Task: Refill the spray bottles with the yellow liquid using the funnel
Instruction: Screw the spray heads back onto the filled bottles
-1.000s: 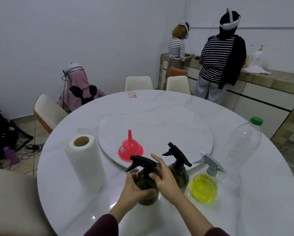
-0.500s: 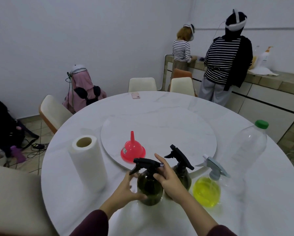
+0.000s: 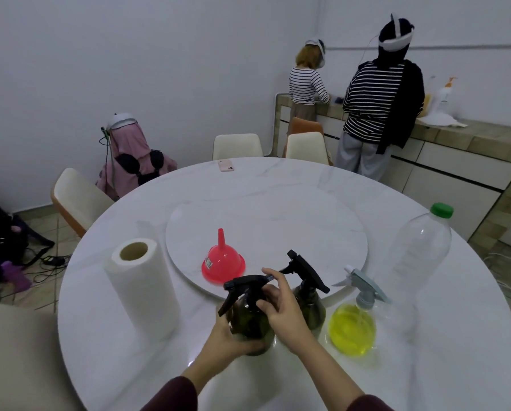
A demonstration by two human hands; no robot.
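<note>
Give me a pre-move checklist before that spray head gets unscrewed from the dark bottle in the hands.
1. Bottle body steadied: left hand grips the near dark bottle low down. Ok.
2. Spray head gripped: right hand is curled round the black spray head. Ok.
3. Funnel ready: red funnel sits upside down on the turntable, not in any bottle. Not ok.
4. Yellow liquid at hand: clear sprayer stands right of the second dark bottle. Ok.
5. Head already loosened: cannot tell.

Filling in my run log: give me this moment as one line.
left hand grips dark spray bottle body | right hand on its black spray head | funnel untouched, upside down
</note>
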